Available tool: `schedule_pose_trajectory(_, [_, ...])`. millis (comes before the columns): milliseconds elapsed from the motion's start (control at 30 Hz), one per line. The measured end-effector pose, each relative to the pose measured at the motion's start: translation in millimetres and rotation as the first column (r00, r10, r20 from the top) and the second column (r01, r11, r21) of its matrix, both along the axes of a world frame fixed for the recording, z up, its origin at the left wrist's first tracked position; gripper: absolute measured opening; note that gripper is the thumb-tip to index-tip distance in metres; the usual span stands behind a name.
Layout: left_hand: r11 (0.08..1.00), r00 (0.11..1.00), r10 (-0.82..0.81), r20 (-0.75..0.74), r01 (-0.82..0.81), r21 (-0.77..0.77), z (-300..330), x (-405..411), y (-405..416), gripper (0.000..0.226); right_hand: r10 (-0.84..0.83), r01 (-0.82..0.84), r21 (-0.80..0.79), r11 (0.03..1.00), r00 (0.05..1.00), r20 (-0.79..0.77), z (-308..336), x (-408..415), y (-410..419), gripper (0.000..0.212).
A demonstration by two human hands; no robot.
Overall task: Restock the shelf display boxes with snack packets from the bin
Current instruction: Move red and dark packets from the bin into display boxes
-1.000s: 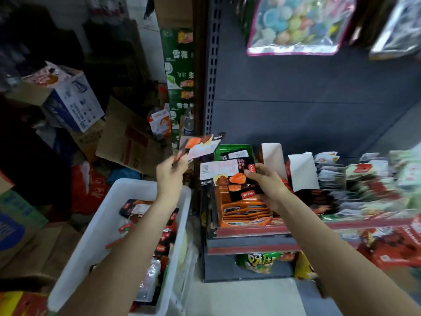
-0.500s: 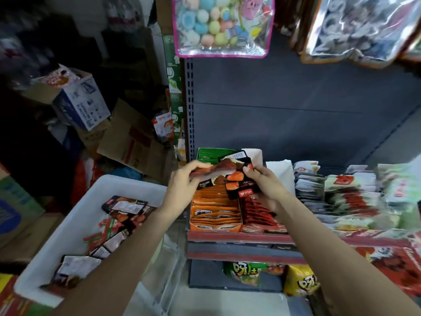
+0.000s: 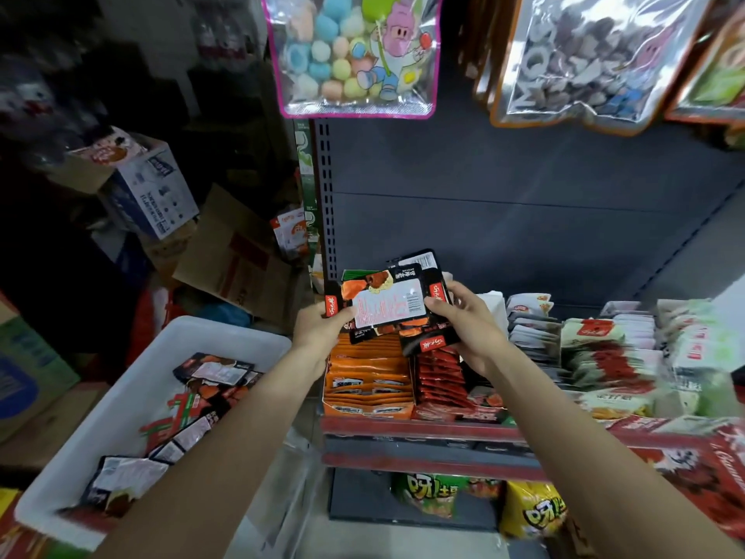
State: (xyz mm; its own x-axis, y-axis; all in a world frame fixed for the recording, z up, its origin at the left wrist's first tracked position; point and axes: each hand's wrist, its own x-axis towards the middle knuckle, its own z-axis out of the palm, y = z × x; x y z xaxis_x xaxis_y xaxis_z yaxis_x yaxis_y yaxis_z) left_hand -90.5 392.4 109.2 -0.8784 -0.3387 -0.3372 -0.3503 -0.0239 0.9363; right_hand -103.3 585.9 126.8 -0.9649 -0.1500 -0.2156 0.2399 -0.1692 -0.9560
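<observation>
A: What are the hands holding?

B: Both grip one small stack of black snack packets (image 3: 397, 306) above the shelf. The left hand (image 3: 318, 330) pinches the stack's left edge, thumb on top. The right hand (image 3: 467, 322) curls round the right side, thumb across the front, fingers behind. The top packet shows a white label and an orange picture.

A: What lies under the stack?

B: An orange display box (image 3: 369, 381) filled with orange packets, standing upright in a row. Just beside it, on the right, a box of red packets (image 3: 441, 375). Both sit at the front of the shelf (image 3: 423, 427), which has a red edge. More packets in white, green and red fill the shelf further right, blurred.

A: And the bin?

B: A white bin (image 3: 133, 381) sits low on the left, beside the shelf, under the left forearm. Loose black packets lie scattered in it. Cardboard boxes (image 3: 238, 256) are piled behind it. Clear bags of sweets (image 3: 354, 54) hang overhead.
</observation>
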Motion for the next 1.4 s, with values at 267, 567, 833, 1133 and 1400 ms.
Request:
schedule_pose_trajectory(267, [0.834,0.898,-0.351,-0.266,0.170,-0.525,5,11,-6,0.092,-0.084,0.084,0.001,0.996,0.996,0.042,1,-1,2,0.020])
schedule_pose_trajectory(567, [0.952,0.923,-0.111,-0.370,-0.009,-0.307,9,6,-11,0.057,-0.093,0.093,0.014,0.996,0.995,0.038,2,-2,1,0.016])
schedule_pose_trajectory(833, [0.616,0.792,-0.608,-0.056,0.425,-0.663,33,-12,-34,0.014,0.052,0.021,0.307,0.951,0.972,-0.229,10,-10,6,0.022])
schedule_pose_trajectory(1133, [0.631,0.813,-0.564,-0.149,0.307,-0.712,49,-16,-2,0.035,0.271,-0.183,0.359,0.915,0.939,-0.213,22,-6,-4,0.026])
schedule_pose_trajectory(1400, [0.390,0.740,-0.672,-0.034,0.315,-0.865,52,-14,4,0.034,0.369,-0.310,0.308,0.900,0.916,-0.157,17,3,-12,0.036])
